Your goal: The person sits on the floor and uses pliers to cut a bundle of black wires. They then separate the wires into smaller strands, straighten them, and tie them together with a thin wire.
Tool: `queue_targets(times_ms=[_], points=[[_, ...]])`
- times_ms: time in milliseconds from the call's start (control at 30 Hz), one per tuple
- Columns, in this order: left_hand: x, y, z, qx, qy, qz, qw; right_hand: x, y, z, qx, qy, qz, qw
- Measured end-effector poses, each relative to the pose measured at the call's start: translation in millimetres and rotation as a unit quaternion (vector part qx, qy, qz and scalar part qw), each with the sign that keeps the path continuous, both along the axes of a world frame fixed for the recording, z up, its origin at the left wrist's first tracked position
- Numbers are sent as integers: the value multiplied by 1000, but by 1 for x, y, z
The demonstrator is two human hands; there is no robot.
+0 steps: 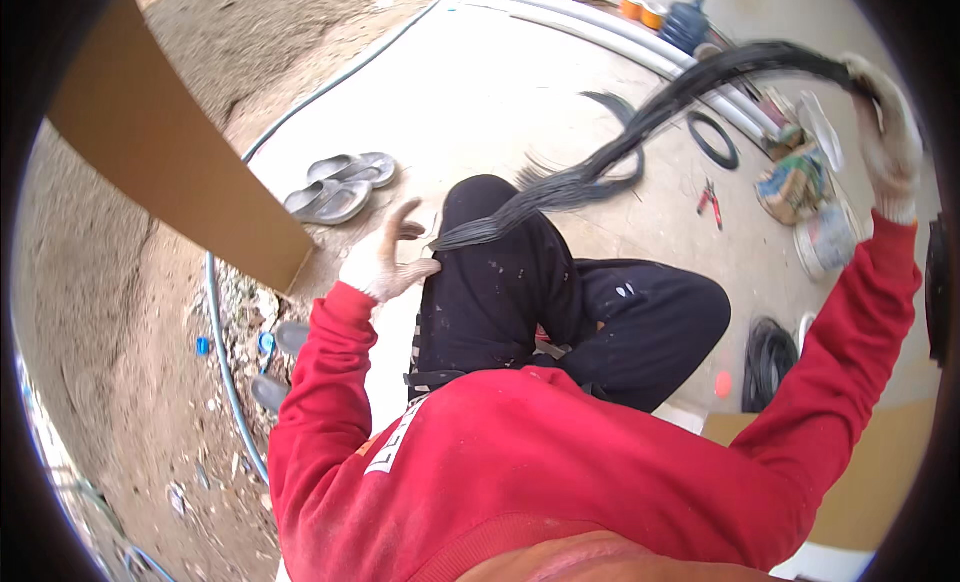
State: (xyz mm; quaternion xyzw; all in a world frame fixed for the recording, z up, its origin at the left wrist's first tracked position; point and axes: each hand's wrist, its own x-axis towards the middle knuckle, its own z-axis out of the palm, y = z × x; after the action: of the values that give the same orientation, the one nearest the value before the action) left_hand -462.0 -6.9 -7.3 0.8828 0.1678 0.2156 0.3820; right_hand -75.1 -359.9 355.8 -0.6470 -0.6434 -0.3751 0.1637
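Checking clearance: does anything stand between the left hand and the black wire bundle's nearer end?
Nothing visible does. The left hand is open beside the end of the black wire bundle, which lies over the dark trouser leg; whether hand and wire touch is unclear.

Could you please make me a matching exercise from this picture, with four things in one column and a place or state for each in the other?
Things:
1. Dark wire bundle
2. Pliers
3. Grey sandals
4. Blue jug

Places or states:
A. Beside the brown post
B. Next to the orange containers
C. Gripped at one end by the right hand
D. On the floor near the black ring

Right pairs: 1-C, 2-D, 3-A, 4-B
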Motion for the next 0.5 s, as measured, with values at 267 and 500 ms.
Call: queue_targets(times_ms=[267,500], points=[[3,-20,-56,-37,41,159,986,36,122,-26,-54,-129,78,987],[-2,7,-82,-149,-126,422,885,-35,255,-9,11,-335,72,939]])
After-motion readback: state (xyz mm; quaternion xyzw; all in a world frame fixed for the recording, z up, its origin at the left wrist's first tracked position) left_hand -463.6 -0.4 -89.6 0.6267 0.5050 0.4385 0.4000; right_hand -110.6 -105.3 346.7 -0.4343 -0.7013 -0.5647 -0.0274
